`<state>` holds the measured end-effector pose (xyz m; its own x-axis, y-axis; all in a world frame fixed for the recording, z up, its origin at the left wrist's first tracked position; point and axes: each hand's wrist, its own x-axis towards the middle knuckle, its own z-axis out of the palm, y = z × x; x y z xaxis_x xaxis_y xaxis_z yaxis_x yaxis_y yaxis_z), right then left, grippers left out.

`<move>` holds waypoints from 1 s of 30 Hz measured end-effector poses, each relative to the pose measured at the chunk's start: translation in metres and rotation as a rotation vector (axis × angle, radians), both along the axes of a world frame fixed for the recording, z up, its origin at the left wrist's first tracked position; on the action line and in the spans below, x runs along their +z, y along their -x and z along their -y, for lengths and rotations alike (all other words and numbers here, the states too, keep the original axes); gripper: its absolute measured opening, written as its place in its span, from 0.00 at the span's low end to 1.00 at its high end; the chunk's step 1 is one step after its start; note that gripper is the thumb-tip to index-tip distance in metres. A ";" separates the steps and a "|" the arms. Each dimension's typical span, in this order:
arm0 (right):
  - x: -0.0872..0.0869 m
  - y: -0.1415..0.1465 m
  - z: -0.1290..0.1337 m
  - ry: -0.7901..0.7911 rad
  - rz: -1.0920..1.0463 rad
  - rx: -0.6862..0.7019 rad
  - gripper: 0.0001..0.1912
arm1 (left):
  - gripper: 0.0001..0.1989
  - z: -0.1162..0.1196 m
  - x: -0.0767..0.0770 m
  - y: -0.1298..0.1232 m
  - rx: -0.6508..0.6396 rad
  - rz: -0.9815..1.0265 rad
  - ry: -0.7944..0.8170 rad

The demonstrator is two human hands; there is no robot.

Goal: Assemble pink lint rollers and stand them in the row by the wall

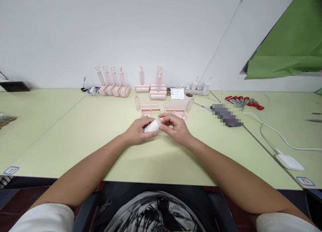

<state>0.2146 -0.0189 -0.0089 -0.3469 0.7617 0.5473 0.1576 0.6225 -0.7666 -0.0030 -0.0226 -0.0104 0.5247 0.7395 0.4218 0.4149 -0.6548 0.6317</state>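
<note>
A white lint-roller sticky roll [152,126] is held tilted above the table, its right end raised and showing a pinkish rim. My left hand [140,130] wraps round the roll's left part, thumb along its lower side. At the raised end, my right hand [175,127] has its thumb and curled fingers touching the rim. Whether a small part sits between those fingers is hidden. Just beyond my hands lie two pink roller housings [151,110] [175,111] with clear covers, pale pink handles [137,103] [190,104] and small pink pieces [146,115].
Assembled pink lint rollers [114,89] stand along the wall, with several more [158,92] at the centre. A power strip [197,91], white paper [177,93] and a brown-ended roll [189,96] are behind. Rightward lie a blurred phone [226,115], red-handled tools [241,99] and a white charger [289,160].
</note>
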 end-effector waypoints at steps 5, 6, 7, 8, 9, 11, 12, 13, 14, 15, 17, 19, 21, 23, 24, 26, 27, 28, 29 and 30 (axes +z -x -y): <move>-0.001 0.001 0.003 0.028 -0.004 -0.004 0.08 | 0.23 0.000 0.000 -0.001 0.050 0.040 0.059; -0.002 0.002 0.003 0.035 -0.008 0.001 0.10 | 0.24 0.000 0.000 -0.001 0.058 0.058 0.078; -0.003 0.003 0.003 0.040 -0.009 0.006 0.12 | 0.24 0.000 0.000 -0.001 0.063 0.077 0.099; -0.004 0.004 0.003 0.040 -0.008 0.008 0.15 | 0.24 0.000 0.000 -0.001 0.068 0.093 0.118; -0.006 0.004 0.003 0.038 -0.002 0.009 0.17 | 0.24 0.000 0.000 -0.002 0.072 0.101 0.129; -0.008 0.005 0.002 0.031 0.014 0.004 0.19 | 0.24 0.000 -0.001 -0.002 0.081 0.100 0.131; -0.009 0.005 0.001 0.032 0.021 -0.005 0.19 | 0.25 0.000 -0.002 -0.003 0.091 0.103 0.127; -0.010 0.005 0.001 0.037 0.025 -0.018 0.19 | 0.26 0.000 -0.002 -0.003 0.103 0.110 0.128; -0.011 0.005 0.000 0.044 0.026 -0.036 0.18 | 0.28 0.000 -0.002 -0.004 0.117 0.124 0.137; -0.012 0.005 0.000 0.054 0.024 -0.055 0.19 | 0.28 0.000 -0.002 -0.005 0.133 0.141 0.150; -0.011 0.005 0.001 0.079 0.011 -0.093 0.22 | 0.27 0.000 -0.001 -0.006 0.169 0.171 0.175; -0.010 0.006 0.003 0.109 -0.009 -0.121 0.28 | 0.25 0.000 0.000 -0.006 0.199 0.184 0.179; -0.008 0.007 0.006 0.135 -0.025 -0.129 0.33 | 0.25 0.000 0.001 -0.007 0.210 0.191 0.160; -0.006 0.008 0.007 0.156 -0.004 -0.094 0.33 | 0.25 -0.001 0.000 -0.006 0.211 0.169 0.130; -0.006 0.007 0.007 0.167 0.024 -0.064 0.32 | 0.24 -0.002 -0.001 -0.006 0.217 0.147 0.113; -0.006 0.006 0.005 0.191 0.090 -0.015 0.29 | 0.23 -0.004 -0.004 -0.004 0.234 0.096 0.090; -0.007 0.005 0.004 0.204 0.114 -0.006 0.28 | 0.22 -0.005 -0.005 -0.003 0.242 0.075 0.082; -0.009 0.005 0.002 0.217 0.124 -0.008 0.28 | 0.22 -0.006 -0.006 -0.002 0.243 0.061 0.079; -0.010 0.004 0.001 0.233 0.125 -0.015 0.28 | 0.22 -0.007 -0.007 -0.002 0.239 0.052 0.082; -0.012 0.004 -0.001 0.257 0.114 -0.025 0.27 | 0.22 -0.006 -0.007 -0.002 0.233 0.044 0.094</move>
